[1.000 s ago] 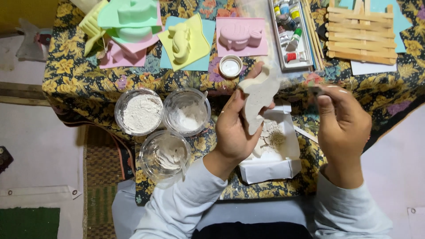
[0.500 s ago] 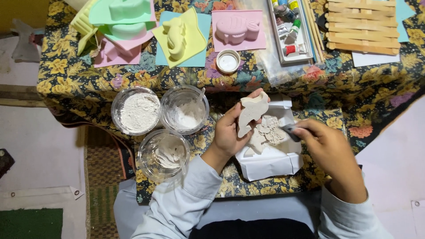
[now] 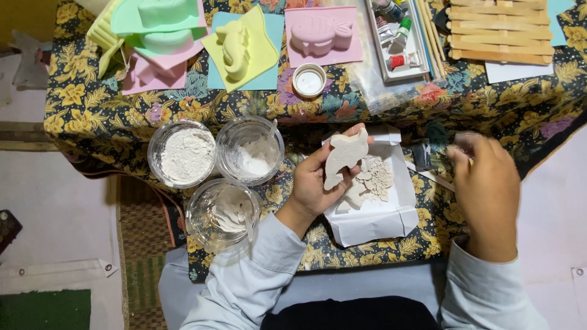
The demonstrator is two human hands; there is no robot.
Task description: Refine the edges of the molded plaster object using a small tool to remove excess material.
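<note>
Fingers and thumb of the left hand (image 3: 312,183) clamp a flat off-white plaster cast shaped like a dolphin (image 3: 343,157), holding it upright over a shallow white paper tray (image 3: 379,220) scattered with pale plaster fragments (image 3: 372,178). The right hand (image 3: 486,189) hovers well apart to the right, its fingers blurred and bunched near a thin stick; whether they grip anything cannot be told. Left of the tray stand three clear round plastic tubs: one of white powder (image 3: 183,154), one smeared with powder and holding a spoon (image 3: 251,150), one nearly empty (image 3: 223,211). Farther back lie a yellow seahorse mould (image 3: 237,46), a pink fish mould (image 3: 321,33), green and pink moulds (image 3: 156,30), a small white lid (image 3: 309,80), a tray of paint tubes (image 3: 397,40) and a slatted wooden frame (image 3: 498,30). A dark cloth with a yellow flower print (image 3: 92,110) covers the table above a pale floor.
</note>
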